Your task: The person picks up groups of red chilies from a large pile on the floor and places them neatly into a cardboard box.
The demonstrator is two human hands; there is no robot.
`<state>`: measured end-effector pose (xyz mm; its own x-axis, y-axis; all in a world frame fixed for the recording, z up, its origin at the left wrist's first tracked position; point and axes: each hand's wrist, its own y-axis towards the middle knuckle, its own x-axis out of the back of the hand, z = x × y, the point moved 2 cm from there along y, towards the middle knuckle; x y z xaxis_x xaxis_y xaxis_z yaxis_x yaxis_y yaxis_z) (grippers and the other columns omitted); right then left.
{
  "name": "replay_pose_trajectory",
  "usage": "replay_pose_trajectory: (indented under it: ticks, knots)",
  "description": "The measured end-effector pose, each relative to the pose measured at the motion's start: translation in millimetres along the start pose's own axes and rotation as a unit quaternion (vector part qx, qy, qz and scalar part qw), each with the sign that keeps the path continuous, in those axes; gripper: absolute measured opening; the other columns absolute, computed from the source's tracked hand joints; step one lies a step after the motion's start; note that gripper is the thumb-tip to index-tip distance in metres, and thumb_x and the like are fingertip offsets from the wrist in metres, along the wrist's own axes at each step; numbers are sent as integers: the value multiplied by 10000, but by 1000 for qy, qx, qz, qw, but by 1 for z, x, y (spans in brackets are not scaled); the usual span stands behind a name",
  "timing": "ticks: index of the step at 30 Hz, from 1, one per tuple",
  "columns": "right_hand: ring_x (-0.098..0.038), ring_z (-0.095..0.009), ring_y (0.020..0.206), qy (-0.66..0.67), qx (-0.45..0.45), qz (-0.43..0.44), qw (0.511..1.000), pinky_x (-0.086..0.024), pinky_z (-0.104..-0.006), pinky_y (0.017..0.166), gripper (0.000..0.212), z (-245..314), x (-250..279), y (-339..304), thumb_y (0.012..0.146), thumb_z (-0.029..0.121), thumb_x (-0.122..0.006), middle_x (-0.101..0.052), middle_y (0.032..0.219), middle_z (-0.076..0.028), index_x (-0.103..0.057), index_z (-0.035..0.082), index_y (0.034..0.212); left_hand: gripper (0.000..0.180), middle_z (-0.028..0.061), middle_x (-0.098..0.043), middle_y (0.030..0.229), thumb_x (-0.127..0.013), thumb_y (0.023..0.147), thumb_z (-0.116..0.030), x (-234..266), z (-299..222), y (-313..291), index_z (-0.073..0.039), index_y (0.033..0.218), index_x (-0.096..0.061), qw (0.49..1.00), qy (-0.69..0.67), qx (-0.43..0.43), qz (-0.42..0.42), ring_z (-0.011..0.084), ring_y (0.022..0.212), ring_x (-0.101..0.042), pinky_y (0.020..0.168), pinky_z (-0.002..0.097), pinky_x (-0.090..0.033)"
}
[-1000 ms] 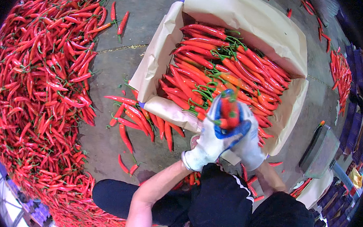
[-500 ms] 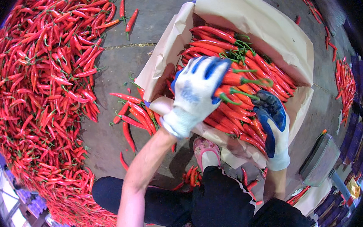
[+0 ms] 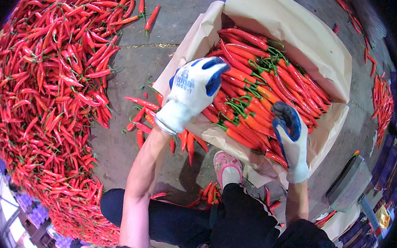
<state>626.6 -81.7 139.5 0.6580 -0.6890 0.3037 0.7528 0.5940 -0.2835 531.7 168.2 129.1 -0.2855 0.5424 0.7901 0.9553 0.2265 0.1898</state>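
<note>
Red chili peppers [image 3: 255, 117] with green stems fill a box lined with brown paper [image 3: 281, 18]; most stems meet along the middle. My left hand [image 3: 194, 84], in a white glove with blue coating, hovers over the box's left side. Its fingers are loosely bent and apart, and no pepper shows in them. Over the right part of the peppers is my right hand [image 3: 293, 134], gloved alike, its thumb and curved fingers apart with nothing visible between them. Its fingertips are close to the peppers; contact is unclear.
A large heap of red chili peppers [image 3: 52, 89] covers the floor at left. Loose peppers [image 3: 189, 146] lie beside the box's near left corner. A pink flowered shoe [image 3: 228, 166] rests near the box. At right stands a grey device [image 3: 350, 178], probably a scale, with purple crates [image 3: 386, 143] beyond.
My left hand has let go of several peppers, which now lie in the box, and has drawn back left. My right hand has shifted slightly, staying over the peppers.
</note>
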Motion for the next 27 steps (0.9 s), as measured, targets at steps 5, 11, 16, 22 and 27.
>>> replay_pose_trajectory:
  ticks: [5,11,16,22,27]
  knots:
    - [-561,-331,1033,-306,222,7,926,-442,-440,922,354,32,-48,45,780,159,-659,-601,1108,-149,-614,74,1121,337,88,-618,1144,-647,734,-127,-21,-8,-28,-121,1070,-649,986,151,-47,51,293,1053,-581,923,428,-470]
    - [-545,-330,1004,-520,206,36,828,-442,-469,848,358,19,-90,94,797,323,-670,-582,1057,-129,-626,136,1099,321,76,-613,1122,-654,740,-139,-37,-21,-44,-129,1062,-648,987,127,-46,82,294,1089,-569,949,443,-458]
    - [-563,-308,979,-513,242,13,824,-453,-459,814,300,13,-91,89,778,321,-677,-593,1026,-111,-640,137,1013,359,111,-634,1093,-689,743,-110,5,-14,-61,-96,1100,-651,998,-39,-35,-30,320,1013,-608,898,442,-488]
    - [-595,-322,951,-506,195,23,840,-473,-450,830,304,0,-81,90,783,290,-698,-624,1022,-137,-648,106,1019,303,144,-680,1010,-666,750,7,85,18,-75,-19,1052,-672,990,-80,60,-97,294,932,-664,843,357,-518]
    - [-594,-344,955,-430,276,-1,860,-475,-453,839,400,42,-98,63,759,265,-718,-619,1065,-154,-634,83,1105,273,129,-683,1014,-657,792,-11,134,50,-178,-16,1066,-667,986,-35,160,-40,257,936,-668,850,337,-514]
